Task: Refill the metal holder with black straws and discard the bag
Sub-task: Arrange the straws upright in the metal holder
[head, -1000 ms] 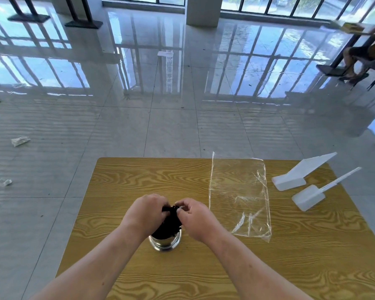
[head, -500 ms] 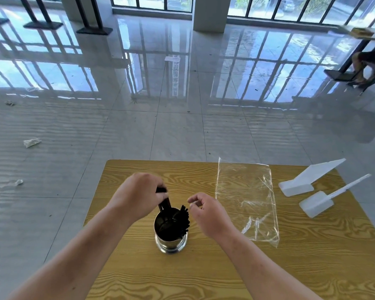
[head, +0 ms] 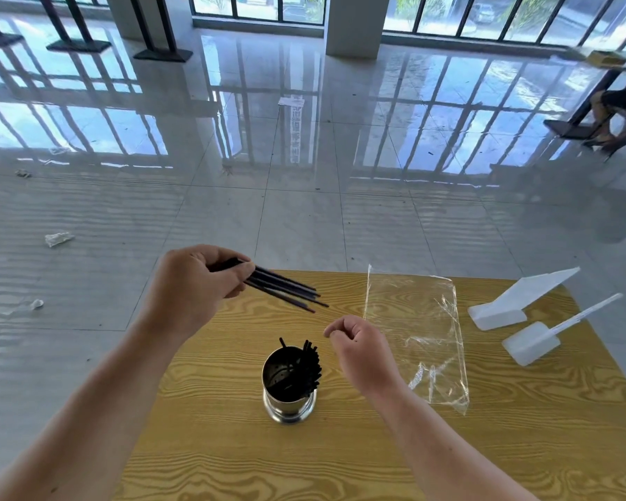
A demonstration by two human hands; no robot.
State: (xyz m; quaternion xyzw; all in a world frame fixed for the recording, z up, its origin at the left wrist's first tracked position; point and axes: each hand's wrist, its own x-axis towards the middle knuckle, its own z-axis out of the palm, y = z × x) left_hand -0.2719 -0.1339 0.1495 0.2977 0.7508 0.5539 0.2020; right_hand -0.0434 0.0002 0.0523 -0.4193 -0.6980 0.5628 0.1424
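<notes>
A round metal holder [head: 289, 406] stands upright on the wooden table [head: 340, 457], with several black straws [head: 309, 367] leaning inside against its right wall. My left hand [head: 196, 287] is raised above and to the left of the holder, gripping a small bunch of black straws [head: 286, 291] that point right and slightly down. My right hand [head: 358, 347] hovers just right of the holder's rim, fingers loosely curled with nothing in them. An empty clear plastic bag [head: 418, 334] lies flat on the table to the right of that hand.
Two white plastic sign stands [head: 514, 305] [head: 535, 341] lie near the table's right edge. Crumpled litter [head: 56, 239] lies on the glossy tiled floor to the left. A seated person's legs [head: 615, 110] show at the far right.
Both hands were together on the straws over the holder. My left hand has since risen up and left, drawing a few straws out; my right hand has moved off to the right.
</notes>
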